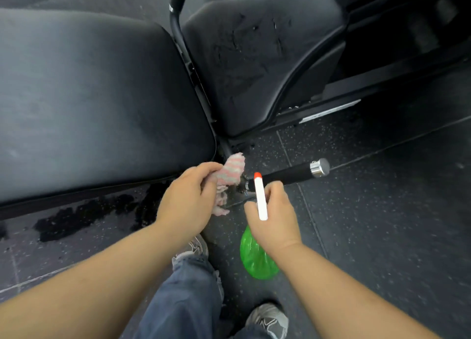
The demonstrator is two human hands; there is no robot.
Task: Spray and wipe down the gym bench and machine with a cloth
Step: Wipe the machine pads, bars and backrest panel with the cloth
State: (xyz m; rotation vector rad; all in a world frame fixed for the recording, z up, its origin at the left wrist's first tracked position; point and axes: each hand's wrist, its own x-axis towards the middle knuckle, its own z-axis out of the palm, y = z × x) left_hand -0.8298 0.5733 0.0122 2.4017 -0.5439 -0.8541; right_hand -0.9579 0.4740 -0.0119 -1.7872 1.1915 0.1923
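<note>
Left hand (188, 198), fingers (207, 169) around striped cloth (232, 173)

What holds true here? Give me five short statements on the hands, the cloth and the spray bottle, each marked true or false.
1. The left hand grips a pink-and-grey striped cloth. True.
2. The right hand holds a blue spray bottle. False: the spray bottle is green, with a white head and an orange nozzle tip.
3. The striped cloth lies spread flat on the bench pad. False: it is bunched in the left hand, off the pad's near corner.
4. A black handle with a chrome end cap shows just beyond the hands. True.
5. Dark patches mark the floor along the bench pad's near edge. True.
</note>
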